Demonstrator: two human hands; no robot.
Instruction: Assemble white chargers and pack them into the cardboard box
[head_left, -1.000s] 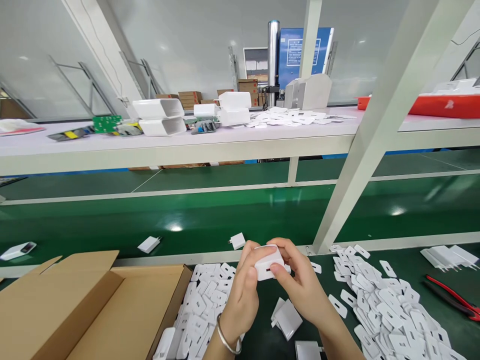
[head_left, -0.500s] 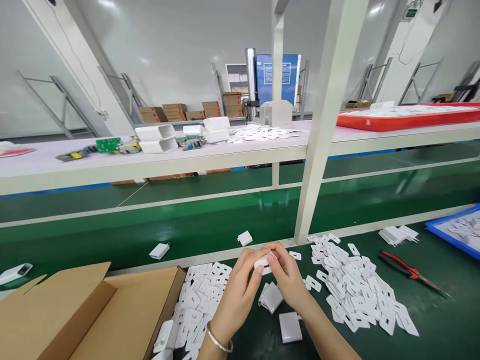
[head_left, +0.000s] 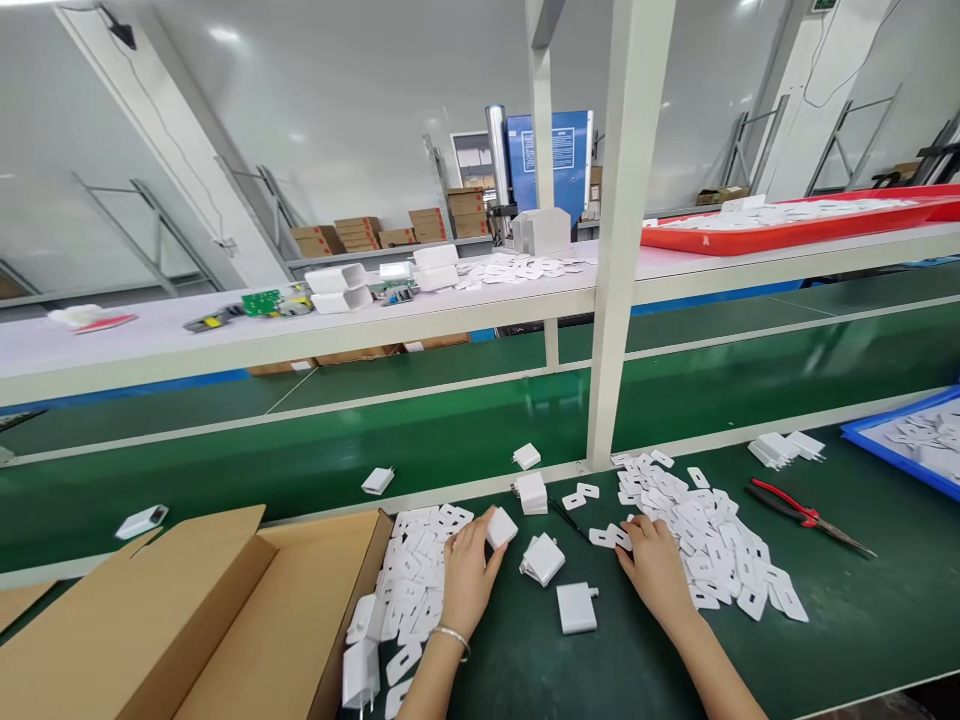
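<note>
Between thumb and fingers of the half-closed left hand: white charger housing. Right hand loosely curled, fingertips at slotted white plates; grip unclear.

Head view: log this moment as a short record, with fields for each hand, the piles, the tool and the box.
Left hand: holds a small white block-shaped plastic piece
Right hand: fingertips at thin white slotted plastic plates; whether it grips one, unclear
Right pile: similar white plates, beside the right hand
Left pile: similar white plates, between box and left hand
Tool: red-and-black-handled metal pliers, lying right of the right pile
Box: open brown cardboard box, left of the left pile
</note>
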